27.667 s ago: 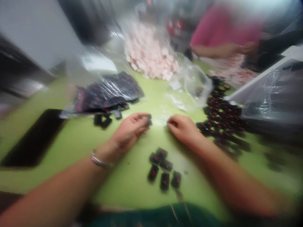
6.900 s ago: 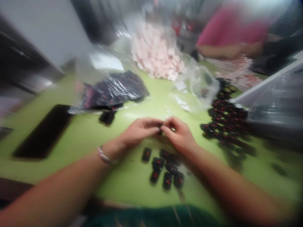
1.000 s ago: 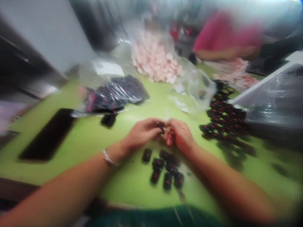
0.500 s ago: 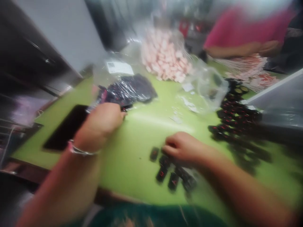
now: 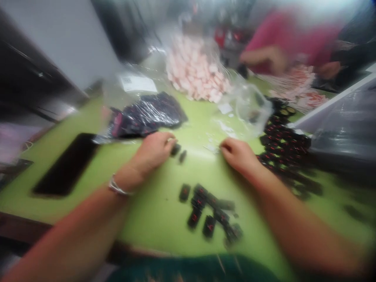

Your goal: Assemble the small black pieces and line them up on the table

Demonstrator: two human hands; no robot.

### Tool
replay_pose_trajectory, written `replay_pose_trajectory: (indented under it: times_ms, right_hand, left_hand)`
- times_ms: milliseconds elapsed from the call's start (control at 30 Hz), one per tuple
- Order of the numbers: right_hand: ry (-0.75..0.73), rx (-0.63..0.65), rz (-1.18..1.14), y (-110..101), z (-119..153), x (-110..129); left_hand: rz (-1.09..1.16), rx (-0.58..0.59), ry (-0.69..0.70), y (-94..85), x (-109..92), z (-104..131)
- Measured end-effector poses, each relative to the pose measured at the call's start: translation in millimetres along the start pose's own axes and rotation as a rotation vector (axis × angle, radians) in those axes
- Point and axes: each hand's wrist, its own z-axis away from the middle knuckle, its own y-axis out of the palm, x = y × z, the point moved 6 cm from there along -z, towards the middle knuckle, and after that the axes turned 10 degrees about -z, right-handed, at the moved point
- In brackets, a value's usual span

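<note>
My left hand (image 5: 155,149) is closed at the fingertips on a small black piece (image 5: 175,150), just in front of a clear bag of dark pieces (image 5: 147,115). A second black piece (image 5: 182,156) appears just beside it, blurred, and I cannot tell whether it touches the table. My right hand (image 5: 238,153) is curled with its fingertips together, near small white scraps (image 5: 210,144); whatever it pinches, if anything, is hidden. Between my forearms, several black pieces with red marks (image 5: 209,226) lie loosely grouped on the green table (image 5: 152,211).
A heap of black red-marked pieces (image 5: 282,143) lies at the right, beside a clear-walled bin (image 5: 346,121). A bag of pale pink pieces (image 5: 196,70) stands at the back. At the left rests a dark flat slab (image 5: 66,166). Across the table, a person in pink (image 5: 290,43) handles pale sticks.
My left hand has come away from the bag, moving right with a black piece. My right hand has left the loose black pieces and moved forward. The other person's arm has lifted.
</note>
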Motion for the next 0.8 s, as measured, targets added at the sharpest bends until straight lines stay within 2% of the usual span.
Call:
replay_pose_trajectory:
  times_ms: [100, 200, 300, 467, 667, 800]
  right_hand:
    - [-0.027, 0.023, 0.016, 2.6, -1.8, -3.2]
    - [-0.087, 0.037, 0.011, 6.2, -2.4, -2.2]
    - [-0.13, 0.067, 0.038, 9.9, -2.4, 0.5]
    - [-0.118, 0.135, 0.083, 9.8, -2.3, 2.7]
    - [-0.078, 0.189, -0.004, 1.7, -1.7, -0.3]
    - [-0.048, 0.142, 0.001, -6.6, 0.0, 0.0]
  left_hand:
    - [0.032, -0.157, 0.027, -10.7, 2.2, 3.2]
    - [0.14, -0.213, 0.122, -14.2, -10.8, 10.4]
    - [0.156, -0.131, 0.169, -2.7, -29.9, 16.7]
    - [-0.02, 0.079, 0.256, 22.3, -47.6, 21.2]
    - [0.086, 0.166, 0.397, 26.4, -50.7, 24.3]
    - [0.109, 0.16, 0.364, 29.0, -50.3, 23.9]
